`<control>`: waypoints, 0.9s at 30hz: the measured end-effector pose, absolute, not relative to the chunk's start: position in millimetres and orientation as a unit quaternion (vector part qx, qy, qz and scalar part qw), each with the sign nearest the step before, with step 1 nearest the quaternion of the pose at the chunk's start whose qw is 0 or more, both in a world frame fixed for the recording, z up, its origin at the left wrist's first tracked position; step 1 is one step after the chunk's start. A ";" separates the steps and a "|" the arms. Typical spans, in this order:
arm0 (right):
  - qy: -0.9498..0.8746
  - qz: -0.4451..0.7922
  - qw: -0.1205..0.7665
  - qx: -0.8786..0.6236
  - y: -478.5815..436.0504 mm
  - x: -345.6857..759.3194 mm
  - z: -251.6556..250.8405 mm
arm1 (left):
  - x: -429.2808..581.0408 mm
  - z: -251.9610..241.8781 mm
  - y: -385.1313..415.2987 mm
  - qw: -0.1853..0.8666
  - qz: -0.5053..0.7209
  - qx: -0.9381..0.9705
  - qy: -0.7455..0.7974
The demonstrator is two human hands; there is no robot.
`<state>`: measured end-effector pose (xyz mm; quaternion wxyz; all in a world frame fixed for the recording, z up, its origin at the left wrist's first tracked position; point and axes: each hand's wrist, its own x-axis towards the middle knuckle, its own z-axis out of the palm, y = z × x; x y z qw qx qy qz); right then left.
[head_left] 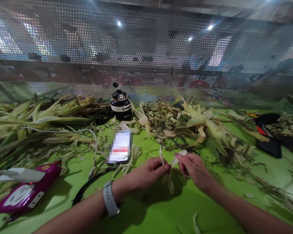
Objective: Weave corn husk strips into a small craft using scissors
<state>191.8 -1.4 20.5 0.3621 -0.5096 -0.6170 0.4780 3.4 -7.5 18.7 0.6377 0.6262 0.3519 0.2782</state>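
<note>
Pale strips of corn husk [170, 184] hang from the fingers of my left hand [151, 170], which pinches them above the green table. One strip sticks up past the thumb. Close beside it on the right, my right hand [192, 167] grips the end of another whitish husk strip [177, 158] between thumb and fingers. That strip runs across to my left fingertips. Whether the strips are knotted or only crossed there, I cannot tell. A light grey watch band [110, 198] circles my left wrist.
A lit phone [120, 148] lies ahead of my left hand, before a black bottle [121, 105]. Husk heaps [205, 120] spread along the back. A purple power strip [29, 188] with a white plug sits at left. Behind stands a perforated metal screen [146, 48].
</note>
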 end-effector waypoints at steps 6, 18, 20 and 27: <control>-0.682 0.512 0.323 -0.409 -3.4 188.7 33.2 | 10.6 12.7 -15.3 0.662 0.214 0.637 0.333; -0.538 0.558 0.472 -0.420 -10.6 182.0 17.5 | 7.0 12.6 -15.7 0.675 0.193 0.626 0.339; -0.533 0.580 0.450 -0.420 -8.2 182.6 16.8 | 6.5 10.7 -16.2 0.687 0.201 0.607 0.345; -0.561 0.570 0.396 -0.450 2.8 191.7 24.8 | 10.7 10.6 -14.8 0.761 0.291 0.461 0.352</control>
